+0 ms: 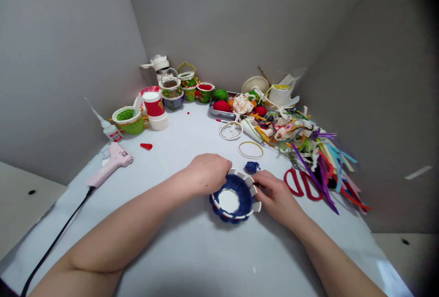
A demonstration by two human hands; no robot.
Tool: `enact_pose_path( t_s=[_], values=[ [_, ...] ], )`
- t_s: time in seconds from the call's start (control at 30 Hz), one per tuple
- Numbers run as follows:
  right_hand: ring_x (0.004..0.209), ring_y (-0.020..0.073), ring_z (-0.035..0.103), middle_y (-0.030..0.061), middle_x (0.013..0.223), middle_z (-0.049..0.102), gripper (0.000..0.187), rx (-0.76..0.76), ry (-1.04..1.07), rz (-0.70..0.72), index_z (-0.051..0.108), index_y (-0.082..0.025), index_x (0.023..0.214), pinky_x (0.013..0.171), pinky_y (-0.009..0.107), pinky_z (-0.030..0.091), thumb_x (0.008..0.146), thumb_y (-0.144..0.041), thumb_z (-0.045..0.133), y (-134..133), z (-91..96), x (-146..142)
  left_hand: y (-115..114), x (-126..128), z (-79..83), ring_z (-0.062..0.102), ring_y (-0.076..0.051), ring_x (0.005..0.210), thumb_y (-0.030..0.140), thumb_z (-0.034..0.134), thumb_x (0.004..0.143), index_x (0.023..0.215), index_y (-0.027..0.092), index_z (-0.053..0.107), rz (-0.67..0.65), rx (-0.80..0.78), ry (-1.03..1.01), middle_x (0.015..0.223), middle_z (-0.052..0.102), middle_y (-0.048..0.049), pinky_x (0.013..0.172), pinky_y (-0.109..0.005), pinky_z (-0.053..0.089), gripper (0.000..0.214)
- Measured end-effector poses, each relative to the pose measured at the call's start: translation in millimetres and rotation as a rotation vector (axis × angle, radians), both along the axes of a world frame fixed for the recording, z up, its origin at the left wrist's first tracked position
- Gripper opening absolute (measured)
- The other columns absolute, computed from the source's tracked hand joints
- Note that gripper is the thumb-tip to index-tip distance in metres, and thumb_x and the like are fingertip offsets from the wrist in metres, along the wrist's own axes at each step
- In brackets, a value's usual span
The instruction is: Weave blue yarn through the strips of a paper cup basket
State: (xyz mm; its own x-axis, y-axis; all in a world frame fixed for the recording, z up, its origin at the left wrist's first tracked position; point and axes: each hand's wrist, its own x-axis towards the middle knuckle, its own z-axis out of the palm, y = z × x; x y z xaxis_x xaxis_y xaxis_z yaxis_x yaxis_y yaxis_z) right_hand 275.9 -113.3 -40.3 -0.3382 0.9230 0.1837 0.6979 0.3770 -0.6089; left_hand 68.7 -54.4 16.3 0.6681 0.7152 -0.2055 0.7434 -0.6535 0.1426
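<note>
Bowl (244, 198) sits on the desk (178, 242) between the two sets of fingers, just below and between them in view. Left hand (210, 174) is bent over the far-left rim; its fingers are mostly hidden, so cannot tell whether they pinch a strand or only the edge. Right hand (278, 196) has thumb and fingers narrowed on the right side of the rim, holding it. Done, as far as shows: blue yarn covers the wall inside and bulges in lobes around the outside, near side fully clothed; base (228, 201) is plain white. Left, by my reading: tabs (257, 207) stand bare above the yarn, far side to right, close by the right fingers. A small yarn ball (252, 167) lies just beyond the right fingertips; whether its strand joins the bowl, cannot tell. Orientation: mouth faces up, apparently leaning a little toward the wearer; outline round, so no long axis across it. Right-side tabs splay outward, toward the right fingers. Scissors (305, 186) lie to the right of the right fingers, loops nearest.
</note>
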Motion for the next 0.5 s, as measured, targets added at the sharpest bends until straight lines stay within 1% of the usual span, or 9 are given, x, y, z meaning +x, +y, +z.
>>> enact_pose_path(
  t_s=[0.1, 0.17, 0.2, 0.27, 0.33, 0.4, 0.5],
  values=[
    [0.077, 0.0172, 0.053, 0.0036, 0.075, 0.058, 0.017, 0.015, 0.014, -0.001, 0.061, -0.019, 0.084, 0.070, 0.028, 0.042, 0.089, -0.019, 0.045, 2, -4.2, -5, 1, -1, -0.2, 0.062, -0.024, 0.095, 0.031, 0.057, 0.077, 0.107, 0.018, 0.060, -0.022, 0.014, -0.074, 0.101, 0.067, -0.0100, 0.077, -0.032, 0.047, 0.032],
    [0.077, 0.0171, 0.052, 0.0034, 0.075, 0.057, 0.017, 0.019, 0.018, 0.003, 0.062, -0.019, 0.085, 0.070, 0.028, 0.042, 0.089, -0.020, 0.046, 4, -7.7, -8, 2, 1, -3.5, 0.059, -0.022, 0.102, 0.033, 0.059, 0.077, 0.115, 0.020, 0.056, -0.077, 0.024, -0.190, 0.111, 0.064, -0.0086, 0.083, -0.030, 0.045, 0.040],
    [0.076, 0.0170, 0.052, 0.0031, 0.075, 0.057, 0.017, 0.022, 0.021, 0.005, 0.062, -0.019, 0.084, 0.069, 0.028, 0.041, 0.090, -0.021, 0.046, 5, -9.3, -8, 4, 2, -5.9, 0.059, -0.020, 0.102, 0.033, 0.059, 0.078, 0.116, 0.020, 0.056, -0.114, 0.008, -0.238, 0.113, 0.064, -0.0073, 0.084, -0.028, 0.044, 0.040],
    [0.076, 0.0167, 0.052, 0.0028, 0.074, 0.056, 0.017, 0.027, 0.026, 0.006, 0.061, -0.019, 0.082, 0.069, 0.028, 0.041, 0.090, -0.022, 0.046, 7, -11.8, -10, 6, 5, -11.3, 0.061, -0.018, 0.096, 0.033, 0.057, 0.078, 0.109, 0.022, 0.059, -0.158, -0.054, -0.279, 0.105, 0.067, -0.0046, 0.077, -0.026, 0.044, 0.032],
    [0.075, 0.0166, 0.051, 0.0028, 0.074, 0.056, 0.017, 0.029, 0.026, 0.003, 0.061, -0.018, 0.082, 0.069, 0.028, 0.041, 0.090, -0.023, 0.047, 7, -12.7, -10, 8, 8, -15.9, 0.062, -0.018, 0.086, 0.029, 0.056, 0.078, 0.098, 0.022, 0.063, -0.143, -0.074, -0.282, 0.094, 0.070, -0.0031, 0.069, -0.024, 0.043, 0.023],
    [0.077, 0.0169, 0.052, 0.0034, 0.076, 0.057, 0.018, 0.027, 0.032, -0.013, 0.062, -0.019, 0.086, 0.070, 0.029, 0.042, 0.091, -0.023, 0.046, 8, -12.2, -8, 9, 9, -18.5, 0.062, -0.018, 0.080, 0.025, 0.054, 0.077, 0.090, 0.022, 0.065, -0.111, -0.042, -0.291, 0.085, 0.070, -0.0028, 0.063, -0.024, 0.040, 0.017],
    [0.081, 0.0174, 0.055, 0.0048, 0.083, 0.061, 0.019, 0.028, 0.071, -0.060, 0.064, -0.019, 0.091, 0.073, 0.030, 0.043, 0.091, -0.025, 0.046, 7, -11.1, -5, 10, 8, -19.1, 0.061, -0.018, 0.075, 0.024, 0.054, 0.077, 0.083, 0.021, 0.066, -0.084, -0.003, -0.326, 0.078, 0.069, -0.0027, 0.058, -0.024, 0.036, 0.014]
  ],
)
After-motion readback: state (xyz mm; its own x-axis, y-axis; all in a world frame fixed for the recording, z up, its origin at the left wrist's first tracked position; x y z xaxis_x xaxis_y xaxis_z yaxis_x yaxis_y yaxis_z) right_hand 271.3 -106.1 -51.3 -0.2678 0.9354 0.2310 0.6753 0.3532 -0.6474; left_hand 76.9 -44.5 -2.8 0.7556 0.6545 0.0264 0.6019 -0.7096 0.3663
